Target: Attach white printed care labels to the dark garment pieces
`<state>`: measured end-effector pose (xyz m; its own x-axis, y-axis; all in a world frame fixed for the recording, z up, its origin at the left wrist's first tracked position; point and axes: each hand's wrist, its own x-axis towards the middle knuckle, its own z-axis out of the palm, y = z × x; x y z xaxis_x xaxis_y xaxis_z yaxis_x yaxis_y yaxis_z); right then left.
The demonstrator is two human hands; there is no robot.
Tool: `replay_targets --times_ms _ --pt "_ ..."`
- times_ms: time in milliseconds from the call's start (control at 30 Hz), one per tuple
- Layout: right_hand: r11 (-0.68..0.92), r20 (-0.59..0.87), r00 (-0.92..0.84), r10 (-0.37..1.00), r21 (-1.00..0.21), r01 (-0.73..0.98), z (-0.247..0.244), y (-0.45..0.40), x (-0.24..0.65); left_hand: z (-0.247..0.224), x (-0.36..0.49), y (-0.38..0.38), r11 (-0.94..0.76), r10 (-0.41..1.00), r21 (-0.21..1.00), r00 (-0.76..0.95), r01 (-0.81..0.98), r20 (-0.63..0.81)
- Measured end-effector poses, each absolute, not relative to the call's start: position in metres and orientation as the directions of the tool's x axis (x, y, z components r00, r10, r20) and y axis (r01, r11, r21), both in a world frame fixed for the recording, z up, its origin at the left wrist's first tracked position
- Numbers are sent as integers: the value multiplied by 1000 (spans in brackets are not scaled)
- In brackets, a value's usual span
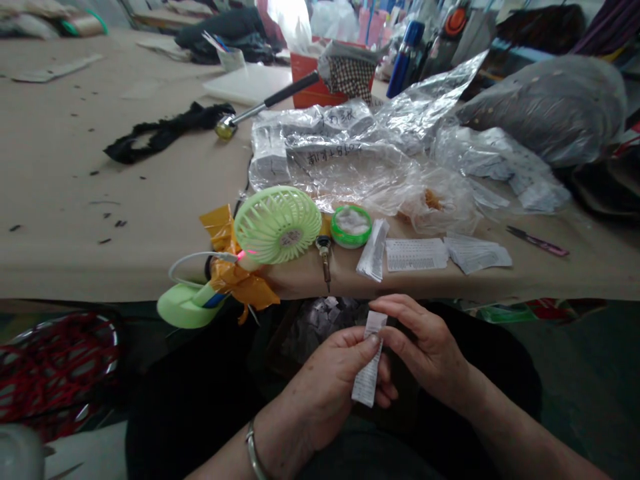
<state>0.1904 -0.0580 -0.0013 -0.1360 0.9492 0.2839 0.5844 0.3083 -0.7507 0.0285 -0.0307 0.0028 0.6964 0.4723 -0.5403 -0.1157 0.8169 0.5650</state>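
Over the lap, below the table's front edge, my left hand [333, 377] pinches a narrow strip of printed white paper [367, 373], thumb on its face and fingers behind it. My right hand [425, 343] is at the strip's upper end, its thumb and fingers close round the top edge. On the table just beyond lie a folded bundle of white slips [373, 251], a printed sheet stack [417, 255] and a fanned stack of slips [479, 253]. A green round tub [351, 225] with white wadding stands left of them.
A green fan [278, 225] is fixed with orange tape at the table's edge [125, 290]. Beside it lies a small pointed tool [325, 262]. Clear plastic bags [345, 157] spread behind. Pink-handled snips [537, 241] lie right; a hammer-like tool [270, 103] and black cloth [165, 132] lie back left.
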Motion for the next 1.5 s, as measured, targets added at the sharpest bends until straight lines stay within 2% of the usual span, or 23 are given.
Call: replay_targets --times_ms 167,267,367,433,567,700,800,900,1233,1500 --pt "289 251 -146 957 -787 545 -6 -55 182 1 20 -30 817 493 560 674 -140 -550" --pt "162 156 -52 986 -877 451 -8 -53 175 1 14 -29 808 516 566 658 -162 -548" --pt "-5 4 33 999 -966 259 -8 -49 167 1 9 -29 784 554 593 636 -183 -537" --pt "-86 -79 46 996 -982 168 -8 -45 162 1 7 -29 766 574 617 623 -180 -531" --pt "-157 -153 40 987 -979 131 -9 -37 155 1 2 -28 737 598 660 592 -144 -540" --pt "-138 -134 50 990 -985 101 -9 -31 148 0 -1 -23 619 705 781 501 -88 -502" --pt "-124 -120 51 991 -989 82 -7 -26 142 -1 -5 -17 433 839 900 385 -46 -384" --pt "-112 -106 59 993 -988 109 -5 -21 139 -2 -8 -9 272 913 962 309 25 -266" --pt "-14 7 87 996 -972 235 -6 -13 136 0 -7 3 -36 978 971 209 235 -15" --pt "22 48 91 995 -964 266 -4 -10 134 -2 -7 8 -82 976 957 218 279 20"
